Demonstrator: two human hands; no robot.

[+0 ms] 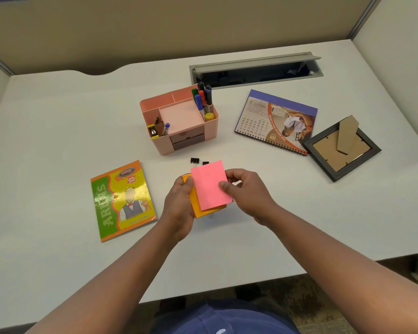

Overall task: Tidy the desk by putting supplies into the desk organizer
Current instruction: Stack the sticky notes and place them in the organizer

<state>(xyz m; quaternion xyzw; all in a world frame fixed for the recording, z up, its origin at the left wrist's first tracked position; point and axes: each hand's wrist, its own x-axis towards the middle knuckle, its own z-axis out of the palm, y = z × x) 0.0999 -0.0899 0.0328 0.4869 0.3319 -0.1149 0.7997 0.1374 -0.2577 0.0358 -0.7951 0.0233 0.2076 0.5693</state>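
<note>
Head view: left hand (179, 201), right hand (247, 192) pinch sticky notes (209, 186).

left hand (179, 201): fingers curled, thumb pressed on the near-left edge of the held stack | right hand (249, 194): thumb on top, fingers curled behind the far-right edge, pinching | forearms: both bare, converging from the lower corners, wrists slightly bent inward

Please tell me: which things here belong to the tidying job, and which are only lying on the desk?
Job: sticky notes in both hands, binder clips, pink desk organizer.
Lying about: exercise notebook, calendar, photo frame.
</note>
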